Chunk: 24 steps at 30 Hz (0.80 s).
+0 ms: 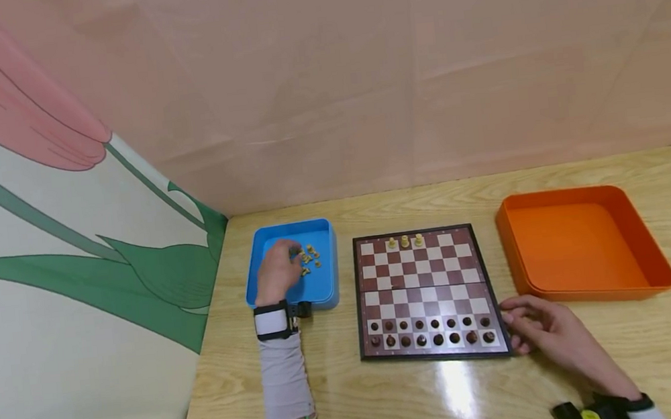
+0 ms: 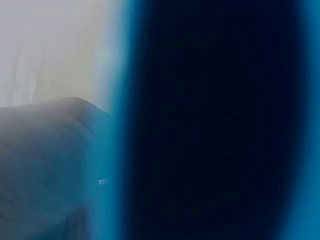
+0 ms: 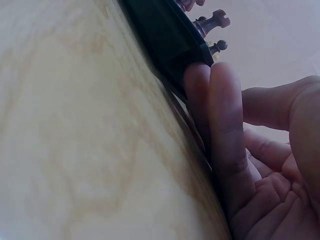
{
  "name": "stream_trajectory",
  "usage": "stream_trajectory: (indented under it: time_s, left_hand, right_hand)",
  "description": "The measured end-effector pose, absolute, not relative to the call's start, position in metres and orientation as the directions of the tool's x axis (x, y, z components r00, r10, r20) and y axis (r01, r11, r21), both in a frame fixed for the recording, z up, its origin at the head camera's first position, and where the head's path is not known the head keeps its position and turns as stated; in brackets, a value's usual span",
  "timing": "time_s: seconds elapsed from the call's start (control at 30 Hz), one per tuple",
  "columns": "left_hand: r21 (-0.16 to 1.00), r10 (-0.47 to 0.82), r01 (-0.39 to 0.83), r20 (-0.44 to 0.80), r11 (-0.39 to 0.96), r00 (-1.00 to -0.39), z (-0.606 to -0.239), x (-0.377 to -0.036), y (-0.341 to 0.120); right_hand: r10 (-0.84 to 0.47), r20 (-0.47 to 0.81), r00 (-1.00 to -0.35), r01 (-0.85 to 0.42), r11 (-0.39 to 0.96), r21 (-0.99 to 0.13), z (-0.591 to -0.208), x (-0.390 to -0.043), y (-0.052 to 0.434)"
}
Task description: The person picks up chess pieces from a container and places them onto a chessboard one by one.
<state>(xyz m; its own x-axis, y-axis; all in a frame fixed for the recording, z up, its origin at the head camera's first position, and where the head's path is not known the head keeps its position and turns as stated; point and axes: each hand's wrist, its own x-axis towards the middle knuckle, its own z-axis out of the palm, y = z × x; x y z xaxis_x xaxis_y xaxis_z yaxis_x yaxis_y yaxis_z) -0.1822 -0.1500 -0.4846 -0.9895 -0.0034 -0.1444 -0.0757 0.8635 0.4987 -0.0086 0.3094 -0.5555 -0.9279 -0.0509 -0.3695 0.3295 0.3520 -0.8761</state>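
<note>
A brown-and-white chessboard (image 1: pixel 421 275) lies on the wooden table. Two rows of dark pieces (image 1: pixel 429 333) fill its near side, and three cream pieces (image 1: pixel 404 241) stand on the far row. My left hand (image 1: pixel 285 258) reaches into a blue tray (image 1: pixel 320 234), fingers bent down over several loose cream pieces (image 1: pixel 314 257); whether it holds one is hidden. The left wrist view is only a blue blur of tray wall (image 2: pixel 210 125). My right hand (image 1: pixel 519 327) rests on the table, its fingers (image 3: pixel 225 130) touching the board's edge (image 3: pixel 165 45) at the near right corner.
An orange tray (image 1: pixel 581 240) with nothing visible inside stands right of the board. A pink wall runs behind the table and a flower-print panel closes off the left side. Bare wood lies in front of the board.
</note>
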Motion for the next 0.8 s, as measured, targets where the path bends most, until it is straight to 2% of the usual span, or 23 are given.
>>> stream_trajectory:
  time_s: [0.53, 0.8]
  left_hand:
    - [0.535, -0.013, -0.093, -0.152, 0.84, -0.988, -0.483, -0.1809, -0.1494]
    - [0.567, -0.095, -0.084, -0.011, 0.819, -0.995, -0.4828, -0.1803, -0.1487]
  right_hand:
    - [-0.051, -0.362, -0.931, 0.322, 0.354, -0.878, -0.5567, -0.008, 0.3103]
    - [-0.054, -0.354, -0.934, 0.314, 0.35, -0.882, -0.5574, -0.0089, 0.3107]
